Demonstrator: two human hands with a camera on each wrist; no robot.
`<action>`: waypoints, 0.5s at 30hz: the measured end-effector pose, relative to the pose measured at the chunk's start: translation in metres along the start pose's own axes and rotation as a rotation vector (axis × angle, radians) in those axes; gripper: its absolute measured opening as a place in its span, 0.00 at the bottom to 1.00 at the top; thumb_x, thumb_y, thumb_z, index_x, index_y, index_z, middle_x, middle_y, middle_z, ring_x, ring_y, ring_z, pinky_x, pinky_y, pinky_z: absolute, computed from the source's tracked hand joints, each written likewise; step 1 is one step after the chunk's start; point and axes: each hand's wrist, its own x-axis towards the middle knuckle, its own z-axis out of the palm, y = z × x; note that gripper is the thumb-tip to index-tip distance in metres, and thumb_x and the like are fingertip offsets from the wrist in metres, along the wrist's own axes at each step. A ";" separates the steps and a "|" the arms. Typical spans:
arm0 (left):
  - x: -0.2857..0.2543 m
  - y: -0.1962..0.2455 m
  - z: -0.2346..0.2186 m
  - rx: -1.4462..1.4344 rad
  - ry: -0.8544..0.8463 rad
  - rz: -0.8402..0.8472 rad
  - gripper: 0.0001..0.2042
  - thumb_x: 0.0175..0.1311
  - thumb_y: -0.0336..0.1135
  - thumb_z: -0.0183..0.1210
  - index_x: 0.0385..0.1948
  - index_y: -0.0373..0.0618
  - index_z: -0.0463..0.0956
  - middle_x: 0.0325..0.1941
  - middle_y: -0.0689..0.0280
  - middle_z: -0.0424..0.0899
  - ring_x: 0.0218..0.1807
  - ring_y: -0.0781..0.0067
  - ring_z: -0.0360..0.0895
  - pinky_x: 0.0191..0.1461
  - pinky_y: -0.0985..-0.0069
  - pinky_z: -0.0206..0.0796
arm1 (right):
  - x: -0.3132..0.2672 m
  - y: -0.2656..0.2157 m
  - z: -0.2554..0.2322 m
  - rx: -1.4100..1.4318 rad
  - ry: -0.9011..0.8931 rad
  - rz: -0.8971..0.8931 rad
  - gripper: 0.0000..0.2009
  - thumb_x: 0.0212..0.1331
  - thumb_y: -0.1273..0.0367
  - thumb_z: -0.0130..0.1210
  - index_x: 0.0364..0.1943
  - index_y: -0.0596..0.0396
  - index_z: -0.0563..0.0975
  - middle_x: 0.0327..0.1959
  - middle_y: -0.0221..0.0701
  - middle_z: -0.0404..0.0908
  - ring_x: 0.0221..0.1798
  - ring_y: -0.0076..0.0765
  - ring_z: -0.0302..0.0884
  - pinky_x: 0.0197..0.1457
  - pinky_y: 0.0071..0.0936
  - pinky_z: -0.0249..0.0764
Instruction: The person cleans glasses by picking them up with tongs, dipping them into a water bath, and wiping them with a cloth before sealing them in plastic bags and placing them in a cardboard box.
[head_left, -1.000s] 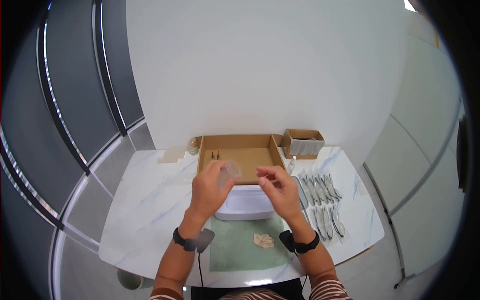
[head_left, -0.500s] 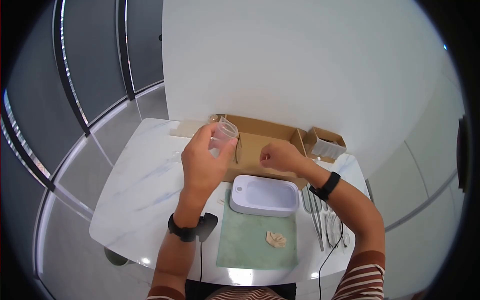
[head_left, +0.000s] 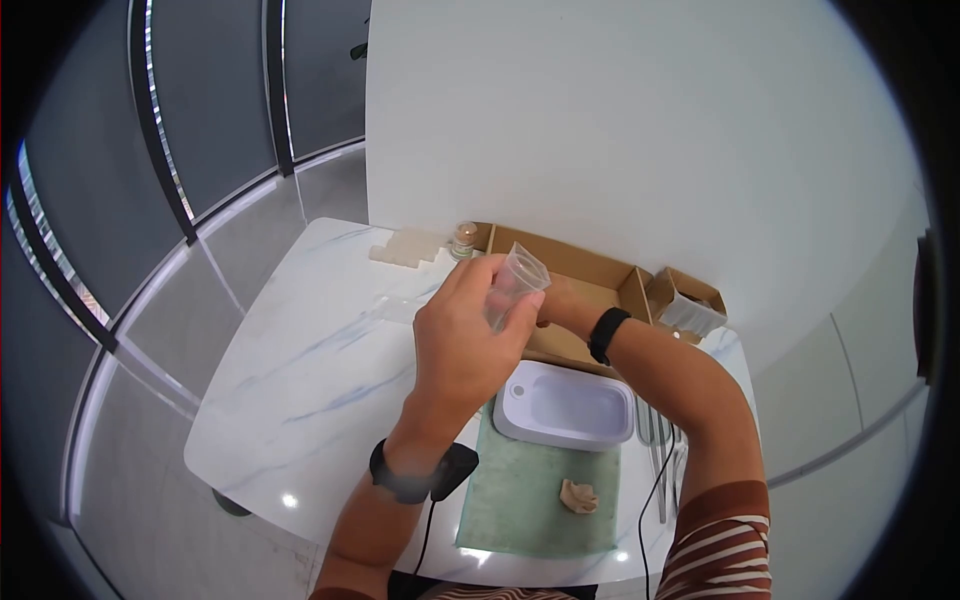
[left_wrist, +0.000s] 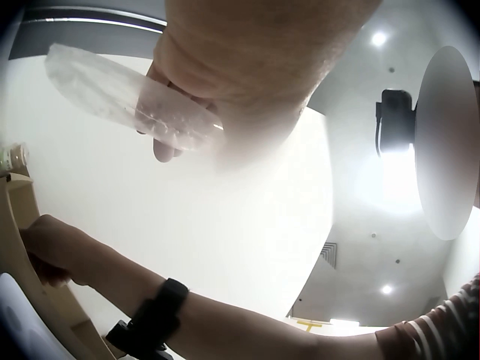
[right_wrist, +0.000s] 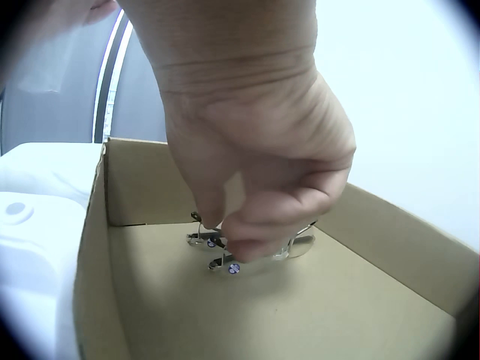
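My left hand holds a clear plastic sleeve, tilted, its wide opening facing up and right. In the left wrist view the sleeve looks long, curved and translucent. My right hand reaches down into a shallow cardboard box, thumb and forefinger pinching thin-framed eyeglasses low over its floor. A clear lens shows to the right of the fingertips; small parts with round purple marks show to the left. In the head view the sleeve and left hand partly cover the right hand.
A white oblong tub stands in front of the box, beside a green mat with a crumpled beige cloth. A small carton stands behind right, a jar behind left. Black cables trail from both wrists.
My right hand has left the left hand's side and gone down into the box to the eyeglasses. My left hand keeps hold of the sleeve. The head view has swung left.
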 end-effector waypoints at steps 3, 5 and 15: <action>-0.001 0.004 -0.001 -0.012 -0.018 -0.008 0.15 0.58 0.34 0.69 0.45 0.41 0.78 0.38 0.60 0.84 0.37 0.60 0.85 0.40 0.66 0.75 | 0.057 0.023 0.035 -0.047 -0.070 0.119 0.11 0.54 0.59 0.60 0.28 0.51 0.85 0.25 0.29 0.87 0.28 0.31 0.86 0.36 0.31 0.80; -0.001 0.009 -0.003 -0.011 -0.029 -0.027 0.15 0.58 0.32 0.68 0.46 0.40 0.79 0.40 0.59 0.85 0.38 0.62 0.85 0.42 0.69 0.75 | 0.060 0.033 0.040 0.000 -0.052 0.114 0.11 0.54 0.60 0.60 0.28 0.51 0.85 0.25 0.30 0.87 0.27 0.31 0.86 0.36 0.31 0.80; -0.003 0.001 0.001 0.045 -0.032 0.003 0.16 0.58 0.35 0.69 0.45 0.41 0.78 0.39 0.60 0.84 0.38 0.58 0.85 0.40 0.66 0.75 | 0.037 0.058 0.051 0.168 -0.015 0.240 0.09 0.56 0.64 0.59 0.29 0.54 0.85 0.25 0.33 0.88 0.27 0.32 0.88 0.37 0.30 0.82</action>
